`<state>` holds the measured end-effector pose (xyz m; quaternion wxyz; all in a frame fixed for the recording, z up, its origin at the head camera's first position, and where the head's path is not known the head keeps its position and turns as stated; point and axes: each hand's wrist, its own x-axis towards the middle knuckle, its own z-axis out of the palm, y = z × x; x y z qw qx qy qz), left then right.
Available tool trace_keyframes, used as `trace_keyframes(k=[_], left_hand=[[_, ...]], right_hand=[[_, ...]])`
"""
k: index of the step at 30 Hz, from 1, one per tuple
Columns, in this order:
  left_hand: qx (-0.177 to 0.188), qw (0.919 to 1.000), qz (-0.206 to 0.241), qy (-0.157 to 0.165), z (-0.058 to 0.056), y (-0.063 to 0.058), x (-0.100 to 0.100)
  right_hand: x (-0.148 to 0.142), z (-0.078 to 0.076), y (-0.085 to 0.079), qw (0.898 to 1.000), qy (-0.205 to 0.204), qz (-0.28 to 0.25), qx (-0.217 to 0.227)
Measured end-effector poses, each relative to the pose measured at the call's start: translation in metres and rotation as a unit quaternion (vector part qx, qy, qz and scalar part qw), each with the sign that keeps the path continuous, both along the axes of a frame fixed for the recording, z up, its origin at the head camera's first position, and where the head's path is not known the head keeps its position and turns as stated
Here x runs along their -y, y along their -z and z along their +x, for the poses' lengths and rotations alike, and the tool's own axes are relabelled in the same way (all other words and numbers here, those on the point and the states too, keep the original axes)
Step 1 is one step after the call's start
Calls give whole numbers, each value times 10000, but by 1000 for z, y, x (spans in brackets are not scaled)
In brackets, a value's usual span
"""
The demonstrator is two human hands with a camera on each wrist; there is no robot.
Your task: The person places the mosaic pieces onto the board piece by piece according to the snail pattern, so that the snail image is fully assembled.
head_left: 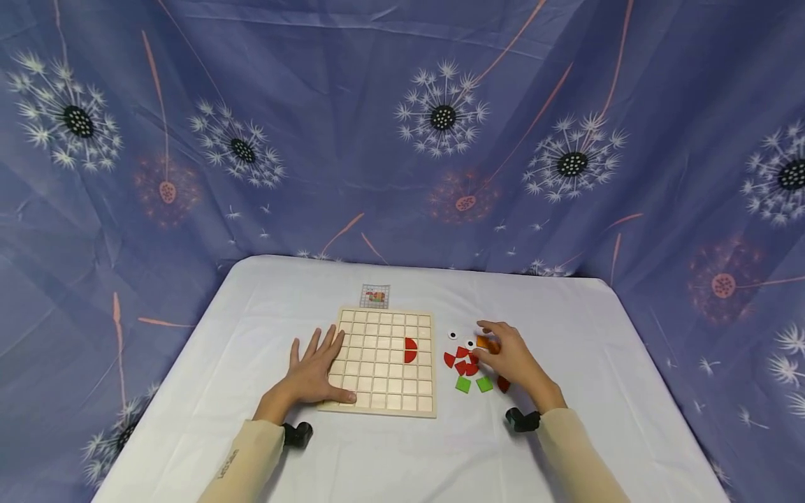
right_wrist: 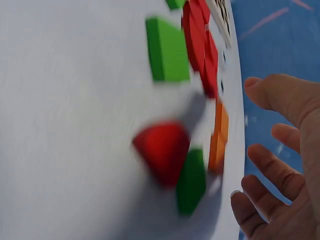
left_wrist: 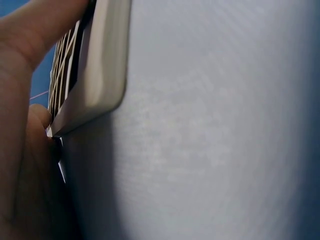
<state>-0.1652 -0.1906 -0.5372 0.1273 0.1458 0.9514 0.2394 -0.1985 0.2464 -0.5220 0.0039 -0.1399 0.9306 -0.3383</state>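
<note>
My left hand (head_left: 308, 376) rests on the left side of a wooden grid board (head_left: 402, 413), fingers spread and thumb near the front edge. Two red quarter-circle pieces (head_left: 411, 356) sit one below the other in cells right of the board's middle. My right hand (head_left: 517, 362) hovers over loose pieces to the right of the board. In the right wrist view its fingers (right_wrist: 272, 167) are loosely bent with nothing between them. Beneath and around it are orange pieces (right_wrist: 217, 152), several red quarter-circle pieces (head_left: 449, 360), and green squares (head_left: 462, 385). My right hand partly hides some pieces.
A small card with a coloured picture on a grid (head_left: 375, 296) lies behind the board. Two round white pieces with black dots, one a disc (head_left: 453, 335), lie behind the red pieces. White cloth (head_left: 377, 461) covers the table; a blue patterned curtain (head_left: 352, 140) hangs behind.
</note>
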Motion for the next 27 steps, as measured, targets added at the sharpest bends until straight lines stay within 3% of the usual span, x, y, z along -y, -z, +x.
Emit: trace_keyframes(k=[11,27], left_hand=[[-46,10000,-76,-3,-2,3,3],[-62,9999,-16,-80,-1,4,-1]], right_hand=[[-40,2,14,9941,964,125,473],[-34,4,26,9938,1068,37,293]])
